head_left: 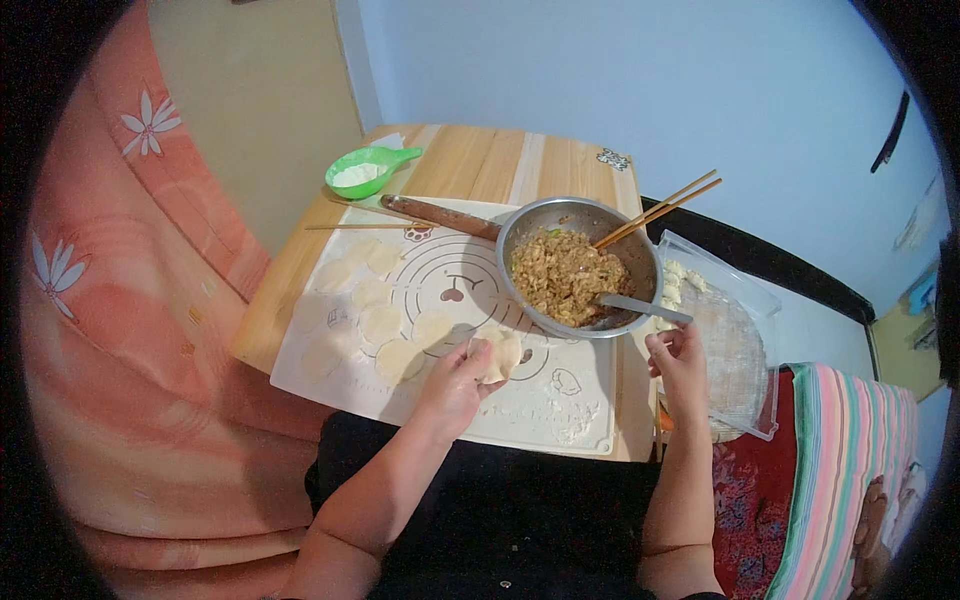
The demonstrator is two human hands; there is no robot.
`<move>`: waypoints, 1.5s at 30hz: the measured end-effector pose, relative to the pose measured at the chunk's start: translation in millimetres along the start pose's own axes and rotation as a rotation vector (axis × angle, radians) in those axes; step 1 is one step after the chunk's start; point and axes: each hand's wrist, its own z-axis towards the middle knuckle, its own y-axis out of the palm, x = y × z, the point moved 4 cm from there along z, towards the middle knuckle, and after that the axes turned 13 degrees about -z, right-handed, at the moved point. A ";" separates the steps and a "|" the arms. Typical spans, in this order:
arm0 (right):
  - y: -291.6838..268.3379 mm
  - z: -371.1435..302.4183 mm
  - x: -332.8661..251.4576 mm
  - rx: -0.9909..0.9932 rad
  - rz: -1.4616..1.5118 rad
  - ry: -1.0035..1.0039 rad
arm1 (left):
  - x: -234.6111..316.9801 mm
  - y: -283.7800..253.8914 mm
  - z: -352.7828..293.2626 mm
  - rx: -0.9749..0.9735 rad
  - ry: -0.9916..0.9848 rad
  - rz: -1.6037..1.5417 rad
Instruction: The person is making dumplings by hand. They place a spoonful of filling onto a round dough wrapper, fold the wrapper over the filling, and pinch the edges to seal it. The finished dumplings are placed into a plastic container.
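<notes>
My left hand (456, 388) holds a round dough wrapper (501, 354) over the near part of a pale printed dough mat (450, 410). The wrapper is pinched at its left side. My right hand (681, 364) is beside the handle end of a metal spoon (645, 306), just under it, with fingers loosely bent and apart. That spoon leans over the rim of a steel bowl (508, 268), its lower end in brown minced filling (562, 270). Several flat wrappers (380, 322) lie on the left of the mat, some overlapping.
A brown rolling pin (440, 215) lies behind the mat's middle, partly hidden by the bowl. Two chopsticks (660, 212) stand in the filling. A green scoop (360, 172) of white flour sits at the back left. Right of the table, a clear tray (770, 350) holds several shaped dumplings (673, 285).
</notes>
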 end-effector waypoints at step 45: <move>20.0 18.1 -56.1 -0.171 -0.206 -0.404 | 15.5 11.8 11.7 -0.060 0.020 -0.062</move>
